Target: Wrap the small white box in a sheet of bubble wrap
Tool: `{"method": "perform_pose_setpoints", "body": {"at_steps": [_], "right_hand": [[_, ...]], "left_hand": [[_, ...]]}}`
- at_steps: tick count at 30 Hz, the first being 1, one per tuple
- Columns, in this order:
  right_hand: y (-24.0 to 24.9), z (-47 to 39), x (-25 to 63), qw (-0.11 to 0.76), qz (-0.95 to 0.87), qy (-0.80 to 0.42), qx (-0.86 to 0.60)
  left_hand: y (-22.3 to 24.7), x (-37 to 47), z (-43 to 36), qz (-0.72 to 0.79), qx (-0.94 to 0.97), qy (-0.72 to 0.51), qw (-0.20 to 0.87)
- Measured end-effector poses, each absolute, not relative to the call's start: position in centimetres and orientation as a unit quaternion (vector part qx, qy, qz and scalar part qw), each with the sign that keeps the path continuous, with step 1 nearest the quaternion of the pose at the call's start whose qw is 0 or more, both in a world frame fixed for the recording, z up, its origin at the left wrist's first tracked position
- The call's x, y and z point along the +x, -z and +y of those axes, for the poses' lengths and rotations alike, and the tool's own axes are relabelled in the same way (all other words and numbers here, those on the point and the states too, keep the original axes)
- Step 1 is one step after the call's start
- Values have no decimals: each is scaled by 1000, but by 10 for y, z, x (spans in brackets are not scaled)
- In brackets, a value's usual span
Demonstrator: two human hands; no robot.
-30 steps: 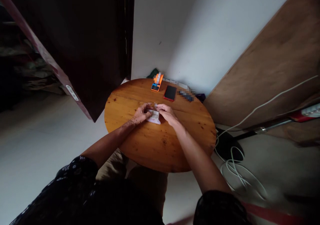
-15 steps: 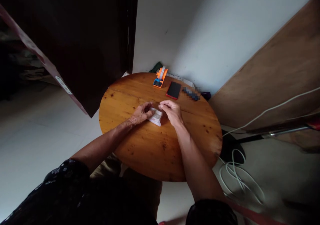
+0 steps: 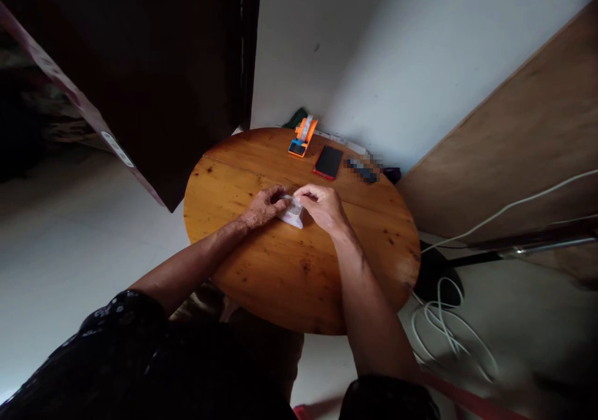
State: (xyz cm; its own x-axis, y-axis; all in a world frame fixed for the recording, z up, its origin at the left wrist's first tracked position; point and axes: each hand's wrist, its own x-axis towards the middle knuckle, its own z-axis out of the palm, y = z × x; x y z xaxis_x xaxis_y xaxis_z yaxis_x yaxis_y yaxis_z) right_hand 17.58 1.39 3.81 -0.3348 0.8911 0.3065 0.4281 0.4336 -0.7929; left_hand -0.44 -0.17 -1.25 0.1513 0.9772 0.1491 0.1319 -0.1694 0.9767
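Observation:
A small white box-like packet [image 3: 292,214] rests on the round wooden table [image 3: 261,270], close to its middle. My left hand [image 3: 267,206] is closed on the packet's left side, thumb across its near top and fingers behind. At the packet's upper right, my right hand [image 3: 322,205] has its thumb and fingers pinched together. Whatever lies in that pinch is too small to make out; the fingertips touch or nearly touch the packet's top edge.
Toward the back of the table stand an orange tape dispenser [image 3: 303,136], a phone with a red edge [image 3: 327,162] and a dark, partly blurred object [image 3: 362,169]. A dark door [image 3: 187,96] is at the left, a wall [image 3: 336,52] behind. White cable [image 3: 443,320] lies coiled on the floor at the right.
My right hand has come down and slightly left onto the packet's top, where its inside looked more open before. My left hand keeps its hold. The whole view has shifted slightly.

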Motion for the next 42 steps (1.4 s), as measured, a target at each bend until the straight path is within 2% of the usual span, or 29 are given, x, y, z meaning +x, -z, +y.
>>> {"method": "perform_pose_setpoints", "body": {"at_steps": [17, 23, 29, 38, 42], "right_hand": [[-46, 4, 181, 286, -864, -177, -375], [-48, 5, 185, 287, -865, -202, -360], [-50, 4, 186, 267, -851, -197, -406], [-50, 2, 184, 292, -824, -214, -435], [-50, 3, 183, 337, -813, -193, -433]], "left_hand": [[14, -1, 0, 457, 613, -466, 444], [13, 0, 0, 458, 567, -481, 487], [12, -1, -2, 436, 504, -509, 545], [15, -3, -3, 402, 513, -520, 552], [15, -3, -3, 412, 527, -512, 538]]}}
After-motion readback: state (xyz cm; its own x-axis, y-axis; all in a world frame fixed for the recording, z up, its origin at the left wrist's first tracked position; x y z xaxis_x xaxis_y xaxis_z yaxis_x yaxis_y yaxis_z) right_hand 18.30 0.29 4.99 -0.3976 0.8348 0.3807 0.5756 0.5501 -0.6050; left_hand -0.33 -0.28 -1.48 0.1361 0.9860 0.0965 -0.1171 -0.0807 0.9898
